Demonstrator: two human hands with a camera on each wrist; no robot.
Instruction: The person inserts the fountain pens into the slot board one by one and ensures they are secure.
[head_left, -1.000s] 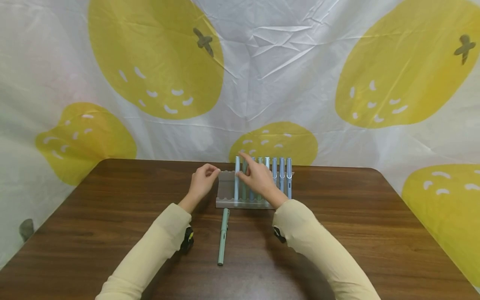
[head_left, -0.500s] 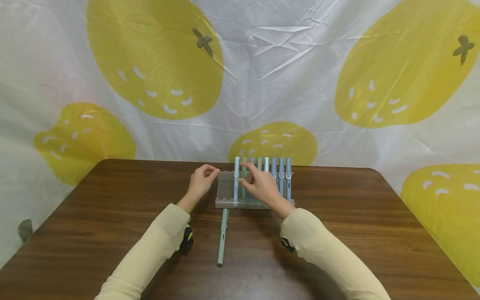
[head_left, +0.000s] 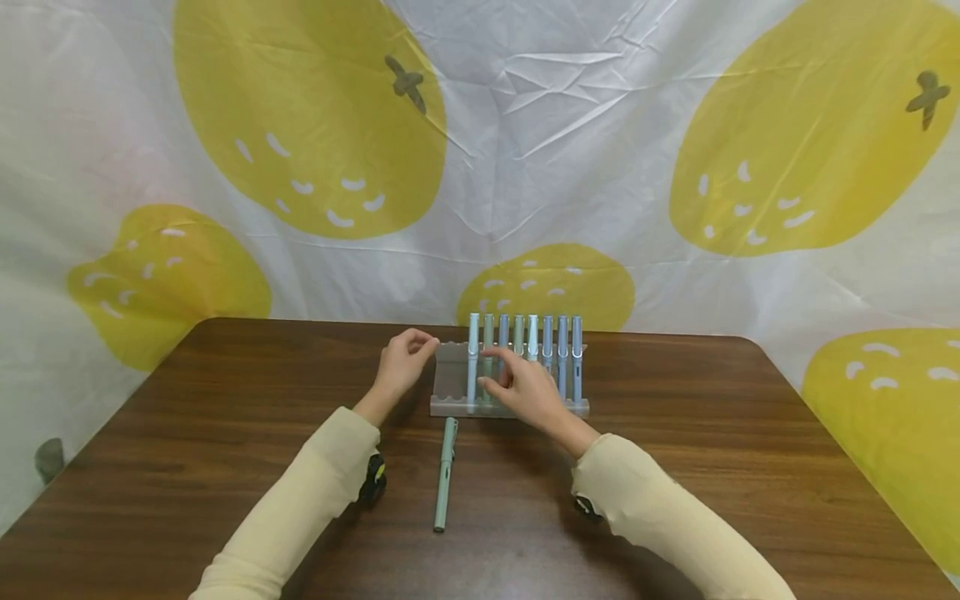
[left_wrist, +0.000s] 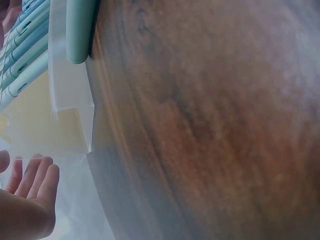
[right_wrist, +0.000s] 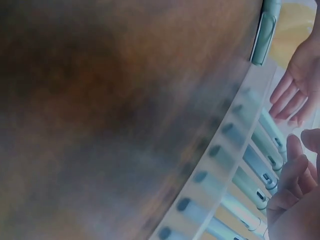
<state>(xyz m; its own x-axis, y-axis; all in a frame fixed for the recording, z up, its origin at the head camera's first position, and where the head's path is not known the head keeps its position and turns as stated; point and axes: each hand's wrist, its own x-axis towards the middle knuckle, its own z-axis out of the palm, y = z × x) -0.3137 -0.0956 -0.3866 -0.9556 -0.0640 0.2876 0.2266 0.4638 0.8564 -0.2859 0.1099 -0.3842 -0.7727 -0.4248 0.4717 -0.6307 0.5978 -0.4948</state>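
Note:
A clear pen rack (head_left: 450,407) stands toward the back of the table, holding several upright pens in blue, pale blue and green. At its upper left corner, my left hand (head_left: 402,364) pinches the edge between thumb and fingers. My right hand (head_left: 525,390) hovers before the pens, thumb and index finger bent and apart, with nothing between them. The leftmost pen in the rack is pale blue (head_left: 472,358); the right hand partly hides those beside it. In front of the rack, a capped green pen (head_left: 446,475) lies on the table, its clip toward the rack.
The dark wooden table (head_left: 300,500) ends just behind the rack. A white cloth with yellow fruit shapes (head_left: 547,275) hangs behind it. Slots at the rack's left end hold no pens.
My right hand has drawn down and slightly right, away from the tops of the pens, uncovering several caps. The left hand stays at the rack's corner. The green pen has not moved.

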